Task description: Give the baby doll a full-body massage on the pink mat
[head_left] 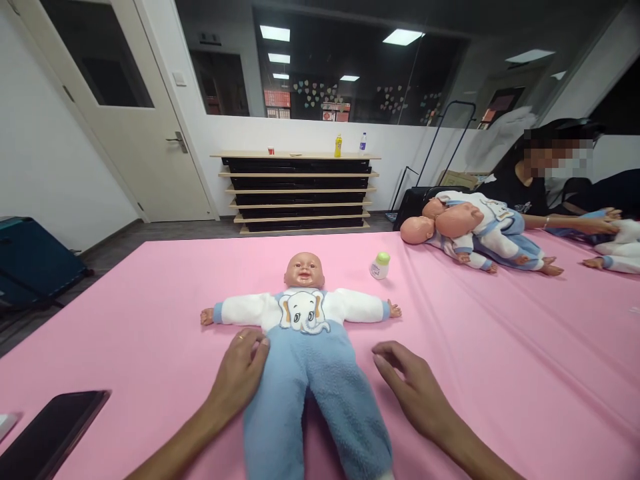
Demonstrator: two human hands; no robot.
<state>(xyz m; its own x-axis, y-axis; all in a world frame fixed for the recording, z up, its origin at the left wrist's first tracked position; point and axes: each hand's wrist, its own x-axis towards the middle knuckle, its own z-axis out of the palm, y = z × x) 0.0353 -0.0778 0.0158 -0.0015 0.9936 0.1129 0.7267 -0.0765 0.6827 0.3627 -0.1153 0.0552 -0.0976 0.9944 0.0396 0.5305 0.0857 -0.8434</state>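
Pink tabletop point(125, 320) carried doll point(305, 333) supine, arms spread. Left hand point(243, 373) rested flat at its hip, right hand point(413, 387) beside its leg; both grips apart, empty. Judged: positioning step; next needs hold on clothing.

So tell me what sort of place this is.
Probably a training room for infant care. A baby doll lies on a pink-covered table, more dolls are piled near another person, and stacked trays line the wall.
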